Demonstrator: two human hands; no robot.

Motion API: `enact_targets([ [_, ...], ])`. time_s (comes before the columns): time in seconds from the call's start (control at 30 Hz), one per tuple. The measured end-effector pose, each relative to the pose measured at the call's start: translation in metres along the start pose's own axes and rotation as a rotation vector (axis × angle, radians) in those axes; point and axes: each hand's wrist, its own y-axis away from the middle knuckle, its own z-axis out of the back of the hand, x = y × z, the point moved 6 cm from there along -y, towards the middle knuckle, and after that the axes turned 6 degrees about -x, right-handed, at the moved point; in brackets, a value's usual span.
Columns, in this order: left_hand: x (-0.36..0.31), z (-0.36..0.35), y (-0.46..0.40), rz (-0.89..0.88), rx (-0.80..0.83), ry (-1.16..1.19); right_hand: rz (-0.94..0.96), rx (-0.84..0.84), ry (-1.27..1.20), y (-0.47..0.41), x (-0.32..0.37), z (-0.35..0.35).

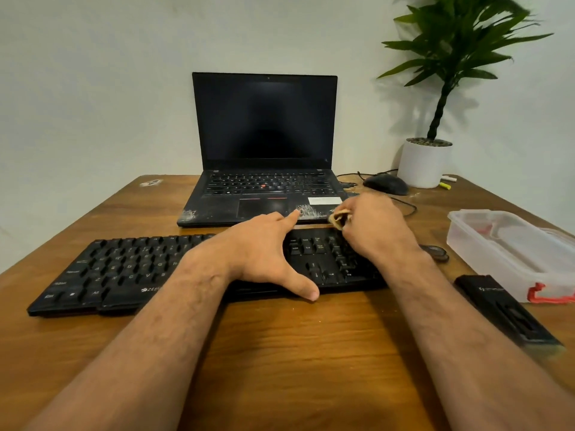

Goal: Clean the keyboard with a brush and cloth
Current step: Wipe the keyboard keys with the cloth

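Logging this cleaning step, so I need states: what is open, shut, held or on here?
Laptop: lid open, screen dark.
Keyboard: flat on table, steadied by left hand.
Cloth: bunched, gripped by right hand over the keyboard's right end.
Plastic box: lid on.

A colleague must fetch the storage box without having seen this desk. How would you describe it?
On the wooden table, look right of the black keyboard, near the table's right edge. The clear plastic box sits there, the only see-through thing, with a red latch facing you.
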Motion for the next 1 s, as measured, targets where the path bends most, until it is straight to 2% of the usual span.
enact_targets([
  [0.1, 0.000, -0.002, 0.002, 0.004, 0.011, -0.009, 0.001, -0.114, -0.052, -0.003, -0.004, 0.016],
  [0.23, 0.001, -0.003, 0.001, -0.002, -0.010, -0.025, 0.105, 0.138, -0.034, 0.006, 0.008, -0.004],
  [0.37, 0.002, -0.004, -0.001, 0.004, -0.008, -0.011, -0.020, 0.015, 0.029, -0.001, 0.001, -0.004],
  [0.47, 0.003, -0.004, 0.000, 0.008, 0.003, -0.004, -0.015, -0.072, 0.042, -0.002, -0.003, 0.001],
  [0.57, 0.003, -0.004, 0.000, 0.006, 0.003, -0.004, 0.064, 0.056, -0.088, 0.005, 0.003, 0.000],
  [0.63, 0.004, -0.004, 0.000, 0.004, 0.001, 0.004, 0.090, 0.115, -0.055, 0.008, 0.006, -0.004],
  [0.8, 0.003, -0.006, 0.001, -0.011, 0.004, 0.022, -0.071, -0.118, 0.047, -0.004, -0.021, 0.007],
  [0.87, 0.002, -0.005, 0.002, -0.015, -0.004, 0.012, -0.081, -0.204, 0.005, -0.004, -0.030, 0.018],
  [1.0, 0.002, -0.005, 0.000, -0.009, 0.002, -0.002, -0.004, 0.014, -0.055, 0.002, -0.023, 0.006],
])
